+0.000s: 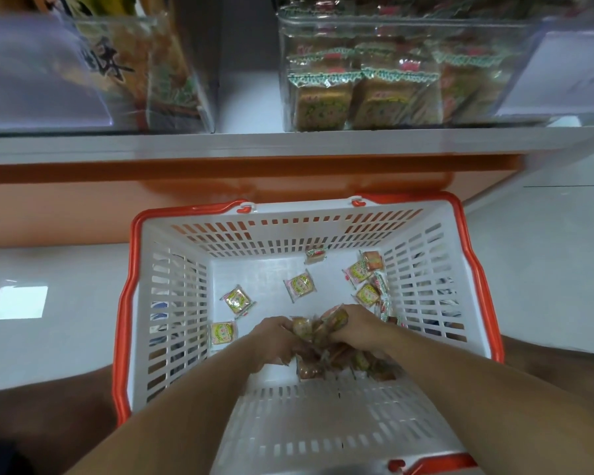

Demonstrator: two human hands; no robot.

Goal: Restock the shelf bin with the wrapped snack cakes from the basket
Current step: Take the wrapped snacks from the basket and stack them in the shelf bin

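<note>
shelf [288,144] across top, white with orange strip below
basket [474,269] white, orange rim, on floor below shelf, between person's knees
shelf bin [391,36] clear, upper right on shelf, part-filled with same cakes
second clear bin [172,80] at left, other snack packs inside
left hand [271,341] + right hand [357,325] inside basket, fingers of both curled round shared bunch of snack cakes [318,341]
loose cakes scattered on basket bottom, mostly right side
</note>
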